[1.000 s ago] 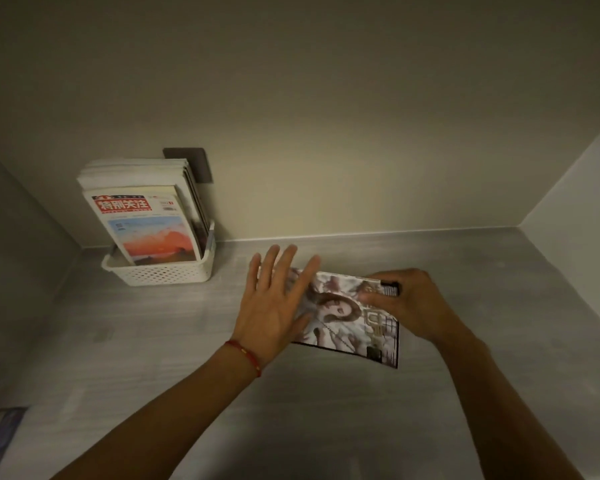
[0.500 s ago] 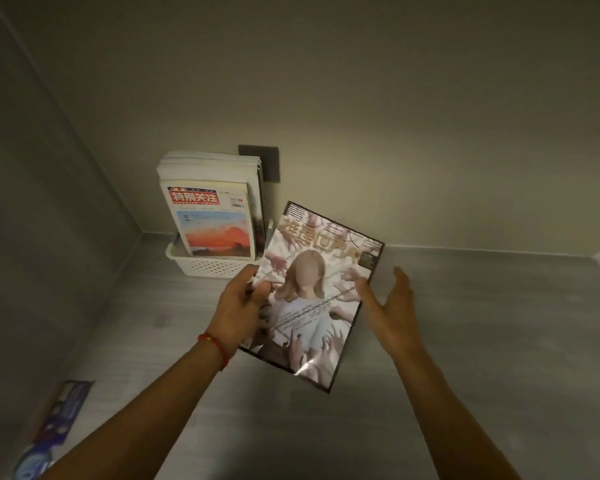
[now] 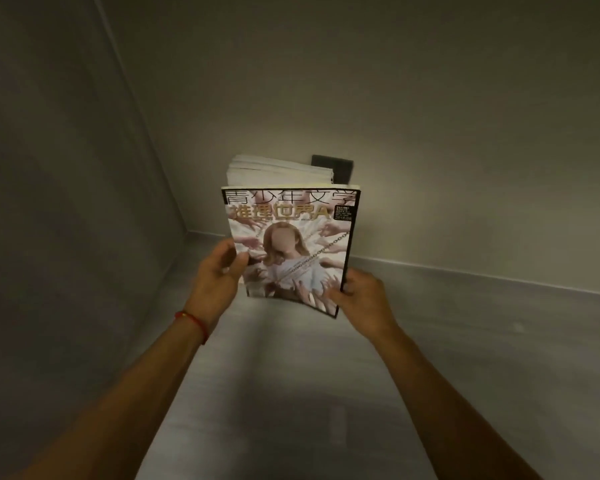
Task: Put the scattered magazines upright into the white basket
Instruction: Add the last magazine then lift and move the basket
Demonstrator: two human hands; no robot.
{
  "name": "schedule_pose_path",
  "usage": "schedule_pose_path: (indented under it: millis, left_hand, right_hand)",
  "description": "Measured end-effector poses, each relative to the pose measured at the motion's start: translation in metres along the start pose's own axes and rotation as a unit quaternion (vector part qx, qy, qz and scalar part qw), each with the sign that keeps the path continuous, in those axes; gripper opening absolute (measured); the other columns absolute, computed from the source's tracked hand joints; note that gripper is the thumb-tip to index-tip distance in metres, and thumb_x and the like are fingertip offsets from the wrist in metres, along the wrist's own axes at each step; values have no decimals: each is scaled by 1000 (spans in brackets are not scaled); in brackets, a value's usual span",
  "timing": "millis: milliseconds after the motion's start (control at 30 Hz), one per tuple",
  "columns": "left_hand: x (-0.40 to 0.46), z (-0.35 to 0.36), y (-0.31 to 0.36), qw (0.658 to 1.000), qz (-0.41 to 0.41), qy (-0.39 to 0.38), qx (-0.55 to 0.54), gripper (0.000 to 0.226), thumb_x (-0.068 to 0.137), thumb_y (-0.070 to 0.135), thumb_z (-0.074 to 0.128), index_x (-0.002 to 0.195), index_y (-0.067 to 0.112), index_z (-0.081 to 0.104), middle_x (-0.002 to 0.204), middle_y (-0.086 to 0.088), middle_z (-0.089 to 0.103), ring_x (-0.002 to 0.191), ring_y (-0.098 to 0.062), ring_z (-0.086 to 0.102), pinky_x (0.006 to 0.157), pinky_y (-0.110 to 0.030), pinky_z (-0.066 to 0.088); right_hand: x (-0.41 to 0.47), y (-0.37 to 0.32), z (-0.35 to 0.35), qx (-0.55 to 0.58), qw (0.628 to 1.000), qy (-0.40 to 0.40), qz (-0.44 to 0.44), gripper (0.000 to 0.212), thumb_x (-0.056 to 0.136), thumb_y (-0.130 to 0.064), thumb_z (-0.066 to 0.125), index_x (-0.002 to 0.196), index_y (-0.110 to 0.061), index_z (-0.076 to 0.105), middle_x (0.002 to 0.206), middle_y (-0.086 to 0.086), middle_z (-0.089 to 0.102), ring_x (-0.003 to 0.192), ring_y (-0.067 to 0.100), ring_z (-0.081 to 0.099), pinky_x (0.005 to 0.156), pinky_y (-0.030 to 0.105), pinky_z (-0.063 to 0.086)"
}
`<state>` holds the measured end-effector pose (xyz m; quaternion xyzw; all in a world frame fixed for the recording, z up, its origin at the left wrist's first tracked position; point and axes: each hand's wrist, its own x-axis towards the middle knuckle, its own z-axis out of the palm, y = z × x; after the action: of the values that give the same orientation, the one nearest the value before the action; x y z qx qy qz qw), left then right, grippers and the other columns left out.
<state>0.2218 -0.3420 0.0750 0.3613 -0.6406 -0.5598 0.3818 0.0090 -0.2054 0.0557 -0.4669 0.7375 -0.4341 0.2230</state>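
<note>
A: While the magazine (image 3: 291,244) stands upright above the grey surface (image 3: 465,341), both hands hold it by its lower edges. Cover faces the camera, top edge up, slightly tilted.

B: Left hand (image 3: 219,275)?

A: On the magazine's left edge, low down. Thumb lies on the cover, fingers wrap behind; closed on it. Red cord (image 3: 193,322) at that wrist.

B: Right hand (image 3: 361,299)?

A: At the magazine's lower right corner, by the spine. Fingers curl round the edge, gripping it.

B: Basket?

A: Not visible; the magazine hides whatever sits directly behind its lower part. Only the white page tops of a stack (image 3: 278,171) show just behind and above the magazine's top edge, also upright.

B: Touching the stack?

A: Cannot tell. It overlaps it in view.

B: Else?

A: Dark wall plate (image 3: 336,168) behind the magazine's top right corner. Room corner to the magazine's left.
</note>
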Motion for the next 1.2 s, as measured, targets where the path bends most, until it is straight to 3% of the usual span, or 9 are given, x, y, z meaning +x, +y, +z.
schedule_pose_path:
  millis: [67,167,300,533,667,800,933,1033,1200]
  left_hand:
    - [25,-15,0,999,23,28,39,12,98,12,54,93,16,65,88,-1,72,84,-6,67,75,-21,53]
    - [56,-29,-2,996,37,36,77,16,97,9,56,83,12,62,79,-4,66,77,-6,57,76,-27,49]
    - [84,-34,-17,998,-1,22,63,18,96,4,56,107,1,70,108,-14,73,99,-21,67,91,-36,53]
    - [114,-29,-60,990,-72,33,115,22,94,7,57,105,10,76,102,-13,75,97,-27,68,90,-41,55]
    - [126,-26,-79,985,-100,55,129,20,96,21,58,103,10,73,102,-17,74,103,-33,67,94,-45,54]
    - [132,-16,-91,981,-130,110,97,38,92,25,64,126,14,51,102,-3,63,98,-21,61,86,-30,49]
    - [136,-9,-95,987,-106,105,61,20,92,17,62,98,36,56,100,3,68,102,-23,66,85,-31,55]
    - [137,-7,-96,986,-118,97,60,24,94,16,59,118,19,59,116,-10,69,112,-29,65,97,-43,54]
    - [135,-4,-97,986,-77,75,130,30,93,10,54,120,19,62,115,-4,70,106,-20,64,96,-33,52]
  right_hand:
    - [32,-16,8,-36,998,47,6,17,87,-24,69,103,-18,73,72,-13,71,62,5,63,55,15,47]
    - [70,-35,20,-65,995,81,-8,17,92,-27,61,99,-16,71,89,-8,71,72,7,63,55,0,39]
    - [103,-35,39,-105,992,64,24,23,97,-28,52,107,-16,69,96,-6,67,77,7,57,56,-1,30]
    - [128,-2,72,-87,986,28,137,34,101,-30,46,103,-5,69,104,17,71,93,32,66,72,27,41]
    - [133,10,89,-52,984,29,167,34,102,-27,44,112,-5,67,111,17,70,92,28,64,73,26,41]
    - [138,18,103,-17,978,39,206,36,99,-27,51,131,-11,57,129,15,61,117,33,58,88,28,44]
    - [145,19,108,24,974,51,218,37,93,-22,57,129,-14,56,126,9,64,111,27,61,81,25,43]
    - [146,19,111,58,968,51,238,39,88,-17,62,127,-15,55,122,6,65,104,23,62,73,23,47]
    - [150,14,115,88,962,49,253,60,84,-12,65,139,-11,44,120,1,57,106,21,57,81,28,48]
